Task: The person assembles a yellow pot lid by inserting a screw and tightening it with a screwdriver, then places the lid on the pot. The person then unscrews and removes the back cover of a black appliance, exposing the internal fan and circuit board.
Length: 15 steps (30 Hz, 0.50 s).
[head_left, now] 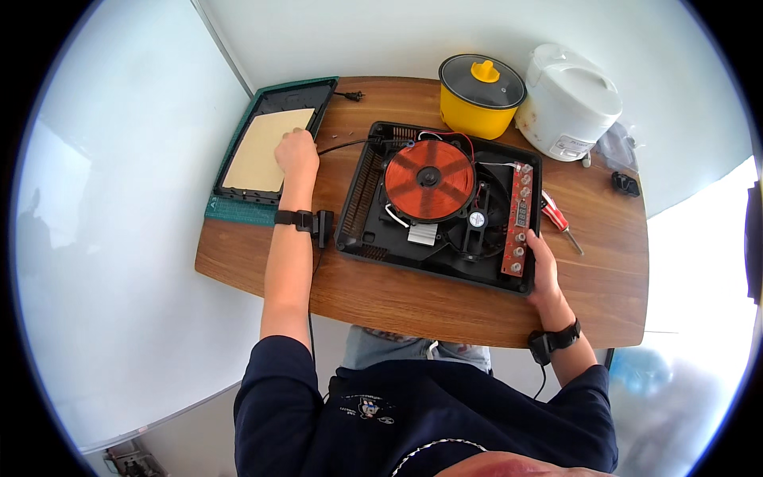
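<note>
An opened induction cooker base (369, 238) lies on the wooden table in front of me, a black tray with its parts bare. Inside sit a round copper coil (401, 171), a black fan (474, 226) and a red circuit board (515, 258) along the right side. My right hand (544, 270) grips the base's right edge, thumb on top. To the left, my left hand (298, 155) is closed at the right edge of a beige sheet (266, 147), which lies in a black cover (296, 97). A black power cord (343, 145) runs from the base to this hand; what its fingers hold is hidden.
A green cutting mat (238, 210) lies under the cover, with a plug (352, 96) beside it. Behind the base stand a yellow pot (477, 119) with a glass lid and a white rice cooker (572, 103). A red-and-white screwdriver (556, 216) and a small black part (625, 184) lie right.
</note>
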Each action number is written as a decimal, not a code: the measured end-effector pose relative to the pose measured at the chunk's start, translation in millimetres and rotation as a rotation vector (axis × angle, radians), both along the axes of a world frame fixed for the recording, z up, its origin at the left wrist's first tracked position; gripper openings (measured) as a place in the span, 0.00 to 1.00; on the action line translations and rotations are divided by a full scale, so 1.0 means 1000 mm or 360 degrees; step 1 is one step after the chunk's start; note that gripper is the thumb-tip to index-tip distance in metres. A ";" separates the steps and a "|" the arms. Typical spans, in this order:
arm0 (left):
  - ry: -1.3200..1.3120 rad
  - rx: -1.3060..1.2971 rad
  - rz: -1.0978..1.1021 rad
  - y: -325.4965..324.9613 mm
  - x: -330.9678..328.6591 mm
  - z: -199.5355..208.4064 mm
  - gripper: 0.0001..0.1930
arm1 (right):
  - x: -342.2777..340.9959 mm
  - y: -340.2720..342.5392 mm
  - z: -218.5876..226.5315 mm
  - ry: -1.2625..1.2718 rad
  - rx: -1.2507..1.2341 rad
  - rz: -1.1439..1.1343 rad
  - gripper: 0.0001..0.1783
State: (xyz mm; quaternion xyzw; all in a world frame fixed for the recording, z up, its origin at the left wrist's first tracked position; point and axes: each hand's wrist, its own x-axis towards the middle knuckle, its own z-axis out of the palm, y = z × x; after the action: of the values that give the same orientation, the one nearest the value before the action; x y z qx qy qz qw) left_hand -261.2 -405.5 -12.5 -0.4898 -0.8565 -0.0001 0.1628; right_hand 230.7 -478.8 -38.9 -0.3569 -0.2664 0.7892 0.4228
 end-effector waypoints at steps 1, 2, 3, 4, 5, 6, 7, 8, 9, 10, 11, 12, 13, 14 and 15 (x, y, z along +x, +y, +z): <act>0.0018 0.0006 0.0003 0.004 -0.006 -0.007 0.12 | -0.005 0.005 0.001 -0.0091 0.0019 -0.0025 0.26; 0.0034 0.0011 0.0007 0.007 -0.012 -0.014 0.13 | -0.011 0.009 0.001 -0.0184 0.0038 -0.0049 0.25; 0.0051 0.0016 0.0011 0.009 -0.018 -0.022 0.15 | -0.015 0.015 -0.001 -0.0317 0.0152 -0.0035 0.24; -0.0020 -0.0005 0.0014 0.013 -0.021 -0.024 0.16 | -0.016 0.020 -0.003 -0.0447 0.0265 -0.0028 0.23; -0.0091 -0.0027 0.0019 0.016 -0.025 -0.025 0.17 | -0.017 0.025 -0.006 -0.0577 0.0378 -0.0018 0.22; -0.0161 -0.0049 0.0025 0.017 -0.029 -0.026 0.18 | -0.016 0.030 -0.010 -0.0679 0.0481 0.0013 0.21; -0.0201 -0.0074 0.0032 0.018 -0.030 -0.025 0.18 | -0.011 0.035 -0.014 -0.0749 0.0542 0.0026 0.22; -0.0241 -0.0101 0.0039 0.018 -0.030 -0.023 0.19 | -0.006 0.038 -0.019 -0.0820 0.0602 0.0041 0.22; -0.0282 -0.0129 0.0046 0.018 -0.029 -0.023 0.19 | -0.001 0.040 -0.024 -0.0890 0.0661 0.0057 0.22; -0.0337 -0.0110 0.0011 0.019 -0.022 -0.016 0.20 | 0.002 0.042 -0.029 -0.1016 0.0649 -0.0001 0.22; -0.0397 -0.0089 -0.0030 0.017 -0.011 -0.010 0.20 | 0.004 0.046 -0.029 -0.1127 0.0728 0.0014 0.22; -0.0457 -0.0071 -0.0072 0.015 0.001 -0.006 0.20 | 0.007 0.051 -0.027 -0.1240 0.0804 0.0030 0.22; -0.0525 0.0053 -0.0237 0.011 0.010 -0.005 0.21 | 0.010 0.056 -0.027 -0.1350 0.0883 0.0051 0.22; -0.0596 0.0175 -0.0401 0.006 0.021 -0.008 0.22 | 0.013 0.060 -0.030 -0.1405 0.0948 0.0048 0.22; -0.0668 0.0295 -0.0567 0.002 0.033 -0.011 0.22 | 0.018 0.063 -0.030 -0.1457 0.0972 0.0084 0.22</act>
State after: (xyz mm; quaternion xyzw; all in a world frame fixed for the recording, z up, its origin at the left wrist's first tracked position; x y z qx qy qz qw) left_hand -228.2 -403.6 -23.1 -0.6047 -0.7684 -0.2084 0.0234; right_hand 248.8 -416.2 -68.9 -0.5180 -0.6488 0.4505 0.3282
